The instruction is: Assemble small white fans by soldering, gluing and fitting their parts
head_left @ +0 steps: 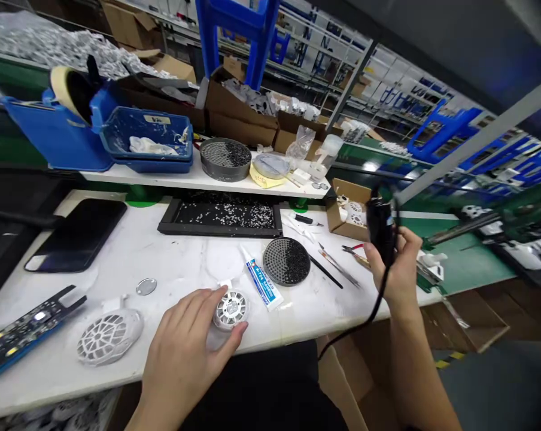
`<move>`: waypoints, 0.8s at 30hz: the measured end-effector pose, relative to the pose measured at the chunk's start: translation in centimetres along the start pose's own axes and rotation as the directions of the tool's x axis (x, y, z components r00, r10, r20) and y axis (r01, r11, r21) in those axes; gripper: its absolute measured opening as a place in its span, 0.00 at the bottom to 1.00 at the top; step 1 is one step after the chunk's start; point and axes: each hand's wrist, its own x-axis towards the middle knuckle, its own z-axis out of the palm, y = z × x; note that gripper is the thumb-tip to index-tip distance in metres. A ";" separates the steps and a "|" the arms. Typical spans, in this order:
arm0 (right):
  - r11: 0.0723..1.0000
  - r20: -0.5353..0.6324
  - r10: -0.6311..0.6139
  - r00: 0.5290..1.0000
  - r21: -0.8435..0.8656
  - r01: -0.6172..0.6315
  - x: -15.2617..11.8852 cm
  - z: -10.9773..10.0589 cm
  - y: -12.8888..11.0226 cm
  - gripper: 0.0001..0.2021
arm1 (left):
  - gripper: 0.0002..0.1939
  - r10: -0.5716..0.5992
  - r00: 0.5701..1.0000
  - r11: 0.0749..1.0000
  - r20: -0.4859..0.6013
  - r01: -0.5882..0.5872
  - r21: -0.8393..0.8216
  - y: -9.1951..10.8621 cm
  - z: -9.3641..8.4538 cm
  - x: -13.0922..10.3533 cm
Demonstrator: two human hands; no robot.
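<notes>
My left hand has its thumb and fingers closed around the rim of a small white round spoked part on the table. Raised at the right, my right hand grips a black corded handheld tool; its upper end is blurred, so I cannot make out its exact kind. The black cable hangs down past my wrist. A blue-and-white glue tube lies just right of the spoked part. Left of my left hand rests a larger white lattice cover, with a small clear disc behind it.
A round dish of black bits, tweezers and pliers lie mid-table. Behind them are a black tray of small pieces and a shelf with blue bins. A phone and circuit board sit left.
</notes>
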 end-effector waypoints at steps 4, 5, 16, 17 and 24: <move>0.959 0.135 -0.045 0.990 -0.272 0.081 -2.0 0.5 3.0 0.28 | 0.26 -0.080 0.997 0.994 -0.022 0.082 0.073 0.6 -0.2 0.3; 0.947 0.164 -0.050 0.985 -0.306 0.099 -2.4 0.7 3.4 0.27 | 0.26 -0.096 0.995 0.992 -0.025 0.098 0.085 0.8 -0.3 0.4; 0.870 0.267 -0.403 0.875 -0.187 0.457 -0.2 1.7 -1.9 0.15 | 0.26 -0.117 0.993 0.985 -0.012 0.117 0.128 1.5 -0.4 0.5; 0.813 0.336 -0.528 0.780 -0.066 0.579 0.2 2.3 -4.0 0.15 | 0.26 -0.114 0.993 0.985 -0.009 0.114 0.127 1.5 -0.5 0.5; 0.224 0.704 -0.690 -0.171 0.432 0.874 -0.2 8.7 -14.3 0.12 | 0.22 -0.160 0.987 0.984 0.003 0.159 0.078 1.8 -0.9 0.6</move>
